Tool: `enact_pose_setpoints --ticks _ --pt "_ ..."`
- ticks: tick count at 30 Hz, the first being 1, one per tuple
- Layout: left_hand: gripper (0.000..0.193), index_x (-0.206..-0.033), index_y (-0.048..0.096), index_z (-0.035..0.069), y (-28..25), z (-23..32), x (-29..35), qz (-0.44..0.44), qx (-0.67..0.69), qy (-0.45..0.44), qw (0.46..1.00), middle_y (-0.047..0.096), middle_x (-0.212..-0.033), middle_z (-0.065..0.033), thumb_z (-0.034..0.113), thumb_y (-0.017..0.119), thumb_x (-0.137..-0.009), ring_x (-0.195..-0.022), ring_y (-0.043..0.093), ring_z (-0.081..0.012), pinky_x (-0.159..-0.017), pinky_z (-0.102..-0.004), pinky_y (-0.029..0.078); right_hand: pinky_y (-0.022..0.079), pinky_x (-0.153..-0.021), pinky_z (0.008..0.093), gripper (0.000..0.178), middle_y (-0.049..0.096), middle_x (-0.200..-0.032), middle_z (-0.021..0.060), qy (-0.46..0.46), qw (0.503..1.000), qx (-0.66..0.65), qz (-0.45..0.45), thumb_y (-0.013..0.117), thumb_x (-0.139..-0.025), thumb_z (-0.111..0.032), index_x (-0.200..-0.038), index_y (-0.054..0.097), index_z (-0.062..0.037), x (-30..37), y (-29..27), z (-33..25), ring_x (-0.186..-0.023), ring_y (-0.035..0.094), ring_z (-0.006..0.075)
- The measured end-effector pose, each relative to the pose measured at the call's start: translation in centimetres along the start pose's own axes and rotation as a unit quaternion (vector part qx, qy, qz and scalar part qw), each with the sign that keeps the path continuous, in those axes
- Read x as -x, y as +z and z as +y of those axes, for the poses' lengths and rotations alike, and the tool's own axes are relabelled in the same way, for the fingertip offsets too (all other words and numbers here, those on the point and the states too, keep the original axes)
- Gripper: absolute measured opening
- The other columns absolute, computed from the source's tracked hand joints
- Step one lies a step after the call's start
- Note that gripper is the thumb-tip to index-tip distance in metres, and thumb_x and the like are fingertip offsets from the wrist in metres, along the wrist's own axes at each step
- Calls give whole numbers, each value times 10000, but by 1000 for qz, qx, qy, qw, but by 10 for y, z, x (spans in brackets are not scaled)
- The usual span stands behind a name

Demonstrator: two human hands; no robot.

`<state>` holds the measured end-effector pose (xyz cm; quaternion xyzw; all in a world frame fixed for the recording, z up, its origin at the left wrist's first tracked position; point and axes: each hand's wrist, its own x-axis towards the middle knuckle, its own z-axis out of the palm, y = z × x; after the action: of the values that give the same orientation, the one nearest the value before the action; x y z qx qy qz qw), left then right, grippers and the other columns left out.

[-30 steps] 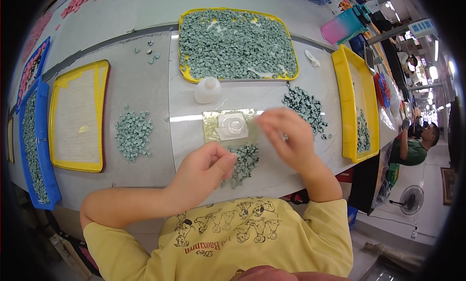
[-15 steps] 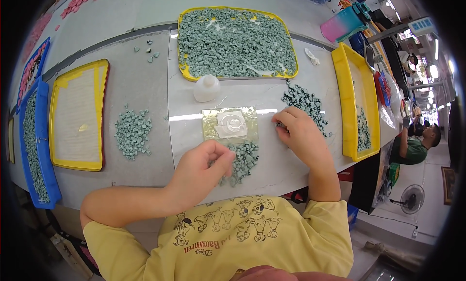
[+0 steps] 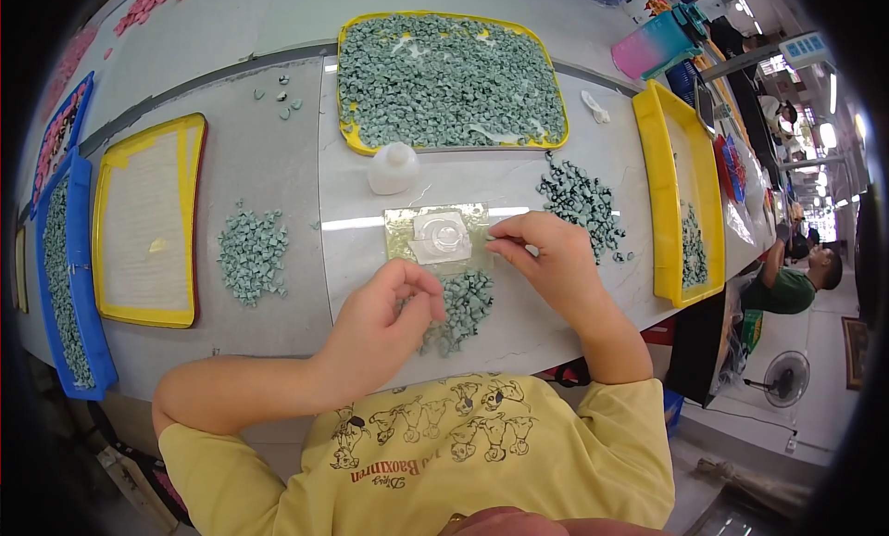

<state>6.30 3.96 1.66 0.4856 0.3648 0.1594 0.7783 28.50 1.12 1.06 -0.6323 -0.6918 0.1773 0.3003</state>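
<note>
My right hand (image 3: 556, 263) is at the right edge of a clear, yellowish block (image 3: 400, 230), thumb and forefinger pinching what looks like a small green piece (image 3: 490, 243). On the block lies a white pad with a small round clear dish (image 3: 447, 237). My left hand (image 3: 394, 304) is closed by the block's lower left corner, fingers curled toward the thumb; what they hold, if anything, is hidden. A pile of small green pieces (image 3: 468, 304) lies just below the block, partly behind my left hand. Some pieces have dark sides.
Beyond the block stand a white squeeze bottle (image 3: 394, 170) and a yellow tray (image 3: 344, 119) full of green pieces. Loose green piles lie left (image 3: 252, 253) and right (image 3: 583, 202). A yellow bin (image 3: 662, 212) is far right; a yellow-edged tray (image 3: 148, 309) and blue bin (image 3: 88, 286) are left.
My right hand has moved left from the right-hand pile to the block's edge. The left hand stays near the same place, its fingers slightly raised.
</note>
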Motion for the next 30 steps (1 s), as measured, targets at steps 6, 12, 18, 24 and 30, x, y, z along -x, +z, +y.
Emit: enact_pose_setpoints --ticks 6,12,18,24,30 --pt "143 -1038 399 21 5 3 -1 16 113 -2 993 530 -857 -49 89 418 -914 -629 437 -57 -551 -189 379 477 -548 285 119 598 -753 70 -66 995 76 -11 677 -707 -49 -820 641 -46 -2 8 5 -647 583 207" --pt "136 -996 461 16 0 10 -3 5 137 -43 990 501 -798 -33 131 417 -940 -556 377 -62 -468 -204 322 486 -567 305 180 593 -765 71 -133 982 131 0 677 -673 -13 -847 631 -33 3 5 5 -666 580 226" --pt "183 -1028 514 14 2 6 -5 14 105 -43 993 511 -785 -29 152 441 -934 -551 361 -50 -470 -198 315 475 -553 307 234 589 -776 75 -148 980 135 10 675 -655 9 -879 621 -26 2 6 8 -659 570 227" --pt "172 -1046 507 13 4 0 -8 23 165 -24 986 524 -815 -39 117 434 -930 -567 369 -52 -482 -198 324 426 -538 288 311 591 -809 79 -282 955 85 32 663 -615 22 -923 620 12 -3 0 -2 -627 533 194" --pt "188 -1063 507 9 -3 -2 -6 8 157 -28 987 503 -792 -30 120 441 -927 -574 371 -62 -488 -200 324 424 -544 287 334 584 -867 96 -339 929 147 35 605 -616 -48 -936 620 46 -6 8 -9 -650 533 192"
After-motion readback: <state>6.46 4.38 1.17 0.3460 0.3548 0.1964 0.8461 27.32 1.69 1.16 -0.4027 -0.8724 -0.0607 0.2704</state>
